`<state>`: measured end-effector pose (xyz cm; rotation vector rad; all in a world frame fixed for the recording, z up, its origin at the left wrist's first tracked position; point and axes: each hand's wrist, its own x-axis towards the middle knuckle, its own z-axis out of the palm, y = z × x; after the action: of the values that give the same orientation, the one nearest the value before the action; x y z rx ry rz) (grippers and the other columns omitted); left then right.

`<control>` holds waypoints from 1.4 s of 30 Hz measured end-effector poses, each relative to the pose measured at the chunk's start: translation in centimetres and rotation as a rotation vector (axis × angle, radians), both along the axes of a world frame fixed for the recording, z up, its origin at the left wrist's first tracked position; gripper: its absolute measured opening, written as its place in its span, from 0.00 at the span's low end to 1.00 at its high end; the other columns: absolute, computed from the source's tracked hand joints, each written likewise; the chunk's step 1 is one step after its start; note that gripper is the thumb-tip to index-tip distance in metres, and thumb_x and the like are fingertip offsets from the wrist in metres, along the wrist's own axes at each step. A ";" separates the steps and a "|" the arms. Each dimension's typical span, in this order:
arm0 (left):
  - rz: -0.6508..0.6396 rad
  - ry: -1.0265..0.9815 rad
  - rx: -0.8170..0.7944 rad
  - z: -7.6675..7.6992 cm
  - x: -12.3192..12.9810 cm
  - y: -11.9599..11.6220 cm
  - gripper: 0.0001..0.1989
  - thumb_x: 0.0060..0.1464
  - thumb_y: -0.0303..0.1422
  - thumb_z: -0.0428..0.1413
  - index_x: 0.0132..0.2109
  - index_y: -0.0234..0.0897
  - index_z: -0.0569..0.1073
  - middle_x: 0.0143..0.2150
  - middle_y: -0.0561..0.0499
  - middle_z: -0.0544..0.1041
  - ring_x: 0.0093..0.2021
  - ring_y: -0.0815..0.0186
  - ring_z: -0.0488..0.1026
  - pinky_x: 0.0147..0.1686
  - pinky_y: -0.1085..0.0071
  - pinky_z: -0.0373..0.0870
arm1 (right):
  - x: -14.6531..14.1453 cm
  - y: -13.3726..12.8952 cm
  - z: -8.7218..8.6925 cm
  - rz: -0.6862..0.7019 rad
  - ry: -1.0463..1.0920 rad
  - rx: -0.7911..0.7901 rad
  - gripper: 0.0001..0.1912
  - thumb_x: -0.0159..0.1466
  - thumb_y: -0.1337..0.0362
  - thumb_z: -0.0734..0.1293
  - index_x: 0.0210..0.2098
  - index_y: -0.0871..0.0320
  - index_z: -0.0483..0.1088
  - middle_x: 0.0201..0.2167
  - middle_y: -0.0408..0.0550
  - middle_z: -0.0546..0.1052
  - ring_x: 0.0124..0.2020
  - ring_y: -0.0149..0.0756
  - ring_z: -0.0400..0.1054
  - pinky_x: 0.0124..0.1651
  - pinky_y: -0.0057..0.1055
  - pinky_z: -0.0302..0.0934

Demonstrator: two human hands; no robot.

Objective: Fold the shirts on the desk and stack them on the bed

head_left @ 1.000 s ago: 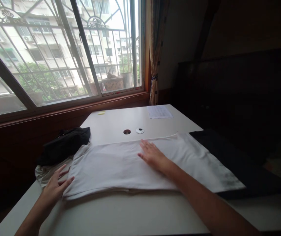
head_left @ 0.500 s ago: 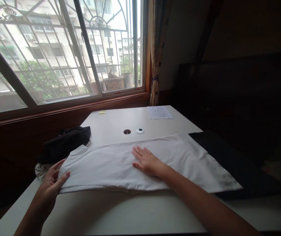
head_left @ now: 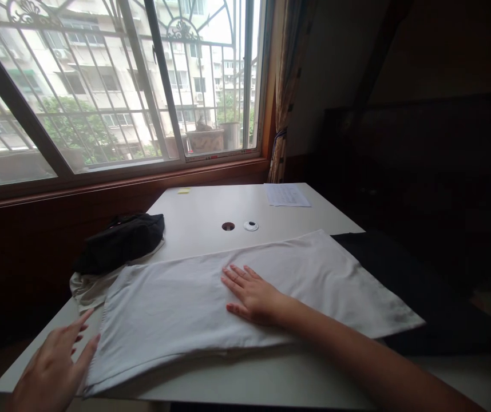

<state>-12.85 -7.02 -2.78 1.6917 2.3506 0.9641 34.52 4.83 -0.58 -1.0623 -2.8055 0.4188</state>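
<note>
A white garment, folded long and narrow, lies across the table with its gathered left end near the front edge. My right hand rests palm down on the middle of the cloth, fingers spread. Beside the garment's left end is my left hand, its fingers apart and the thumb close to the gathered edge; whether the thumb touches the cloth I cannot tell. Dark cloth lies by the garment's right end, partly covered by it.
At the table's left edge sits a heap of black cloth over pale cloth. Farther back on the white table are a cable hole, a round white cover, paper sheets and a yellow note. A barred window stands behind.
My left hand has let go of the garment's left end and moved down and left. That end now lies lower and spreads wider. My right hand has slid slightly left and nearer.
</note>
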 end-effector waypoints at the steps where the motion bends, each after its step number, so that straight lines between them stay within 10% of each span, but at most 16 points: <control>1: -0.109 0.113 0.021 0.5 1.0 0.7 0.35 0.54 0.60 0.53 0.62 0.48 0.75 0.55 0.41 0.79 0.54 0.42 0.77 0.57 0.44 0.74 | -0.4 -0.2 0.0 0.004 0.000 -0.010 0.42 0.74 0.39 0.51 0.77 0.61 0.46 0.78 0.56 0.42 0.78 0.49 0.33 0.77 0.50 0.26; 7: -0.674 0.531 -0.079 1.1 9.9 8.2 0.32 0.69 0.51 0.45 0.73 0.41 0.62 0.74 0.44 0.62 0.75 0.48 0.55 0.70 0.47 0.58 | -2.5 -1.7 -0.1 0.006 0.034 -0.028 0.43 0.75 0.41 0.50 0.77 0.65 0.44 0.78 0.58 0.40 0.78 0.48 0.32 0.78 0.50 0.27; 15: -0.431 0.552 -0.285 -0.9 7.8 15.5 0.34 0.71 0.46 0.37 0.75 0.30 0.56 0.77 0.39 0.52 0.77 0.51 0.50 0.73 0.51 0.50 | -1.4 -2.1 0.0 -0.024 0.024 -0.055 0.42 0.74 0.39 0.50 0.77 0.60 0.44 0.78 0.53 0.41 0.78 0.45 0.34 0.78 0.47 0.26; 26: -0.149 0.602 -0.248 -1.3 7.5 14.3 0.35 0.70 0.44 0.37 0.73 0.26 0.59 0.76 0.37 0.57 0.76 0.49 0.51 0.73 0.45 0.46 | 4.2 5.4 -1.6 -0.465 -0.143 0.045 0.44 0.72 0.37 0.48 0.77 0.60 0.46 0.79 0.53 0.41 0.78 0.55 0.28 0.77 0.51 0.30; 42: -0.148 0.595 -0.292 -1.6 6.9 14.6 0.34 0.70 0.45 0.35 0.75 0.32 0.56 0.77 0.42 0.55 0.77 0.51 0.47 0.73 0.47 0.46 | 14.1 11.6 -3.6 -0.920 -0.119 0.094 0.43 0.73 0.41 0.48 0.75 0.68 0.51 0.77 0.62 0.47 0.78 0.50 0.38 0.76 0.47 0.35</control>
<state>-5.99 7.62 -4.38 2.1985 2.4621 0.0741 48.60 16.48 -4.18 -2.1855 -2.0421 0.1094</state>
